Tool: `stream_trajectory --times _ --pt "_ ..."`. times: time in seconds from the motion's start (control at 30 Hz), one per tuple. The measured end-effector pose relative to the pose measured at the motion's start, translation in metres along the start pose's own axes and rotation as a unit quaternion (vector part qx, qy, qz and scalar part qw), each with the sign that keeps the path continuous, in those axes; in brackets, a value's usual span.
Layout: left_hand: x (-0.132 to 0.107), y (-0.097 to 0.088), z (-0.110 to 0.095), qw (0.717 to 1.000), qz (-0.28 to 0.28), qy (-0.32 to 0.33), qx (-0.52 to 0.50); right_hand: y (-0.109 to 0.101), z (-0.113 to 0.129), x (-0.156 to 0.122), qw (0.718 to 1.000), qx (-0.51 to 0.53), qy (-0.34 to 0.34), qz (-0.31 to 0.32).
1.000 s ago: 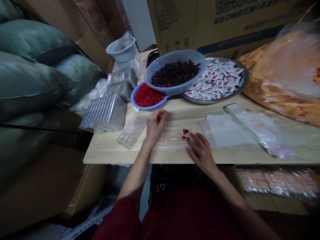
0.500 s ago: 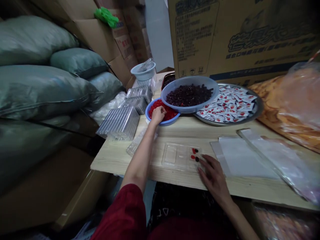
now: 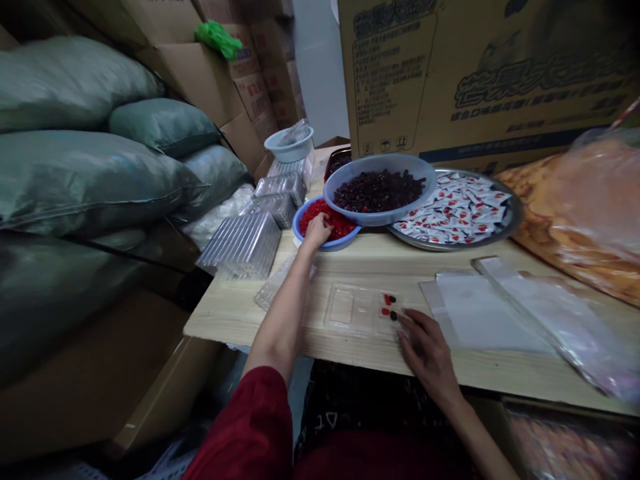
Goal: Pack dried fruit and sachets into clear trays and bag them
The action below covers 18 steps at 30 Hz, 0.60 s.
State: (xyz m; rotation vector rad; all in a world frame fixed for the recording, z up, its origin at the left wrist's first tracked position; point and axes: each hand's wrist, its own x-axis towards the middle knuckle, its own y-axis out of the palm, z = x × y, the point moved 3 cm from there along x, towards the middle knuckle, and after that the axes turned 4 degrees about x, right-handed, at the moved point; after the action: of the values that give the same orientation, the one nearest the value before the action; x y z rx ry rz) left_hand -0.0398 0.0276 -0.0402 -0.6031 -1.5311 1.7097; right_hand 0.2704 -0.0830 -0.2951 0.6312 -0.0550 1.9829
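Since the earlier frame, the left hand (image 3: 316,230) has travelled from above the clear plastic tray (image 3: 353,310) to the shallow blue bowl (image 3: 325,247), its fingertips (image 3: 321,223) now dipped among the red pieces (image 3: 337,223). The fingers hide whether that grip has closed on anything, so I cannot tell. Nearest, the right hand (image 3: 426,348) rests on the pale wooden surface (image 3: 225,321), its grip released and empty, with the fingertips just beside the tray's right end. At about 10 o'clock from that hand, two red and two dark pieces (image 3: 389,307) sit together at that end of the tray. A light fingertip pinch, lifted straight up, would probably suit pieces this small and keep them from spilling over the bowl's low rim. Farther off, at about 1 o'clock from the left hand, dark berries (image 3: 379,190) fill a larger blue bowl (image 3: 380,217). Beyond it, at about 2 o'clock, small white-and-red sachets (image 3: 453,213) cover a steel platter (image 3: 450,247), with a cardboard carton (image 3: 475,73) behind.
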Motion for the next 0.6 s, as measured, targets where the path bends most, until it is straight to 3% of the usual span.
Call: stream_trajectory --times 0.2,0.4,0.47,0.53,0.6 --pt "0.001 0.004 0.002 0.999 -0.048 -0.01 -0.021 0.0 0.001 0.001 1.0 -0.004 0.006 0.006" --pt "-0.005 -0.013 0.006 0.985 -0.136 -0.011 -0.107 -0.002 0.002 0.0 1.0 0.003 0.027 0.001" --pt "-0.024 -0.018 -0.005 0.975 -0.159 0.01 -0.156 -0.004 0.004 0.001 0.999 0.009 0.041 -0.007" --pt "-0.058 -0.018 -0.026 0.96 -0.145 0.069 -0.228 -0.007 0.005 0.001 0.998 0.018 0.061 -0.018" --pt "-0.105 -0.008 -0.053 0.954 -0.025 0.15 -0.26 -0.009 0.004 0.001 0.996 0.022 0.078 -0.024"
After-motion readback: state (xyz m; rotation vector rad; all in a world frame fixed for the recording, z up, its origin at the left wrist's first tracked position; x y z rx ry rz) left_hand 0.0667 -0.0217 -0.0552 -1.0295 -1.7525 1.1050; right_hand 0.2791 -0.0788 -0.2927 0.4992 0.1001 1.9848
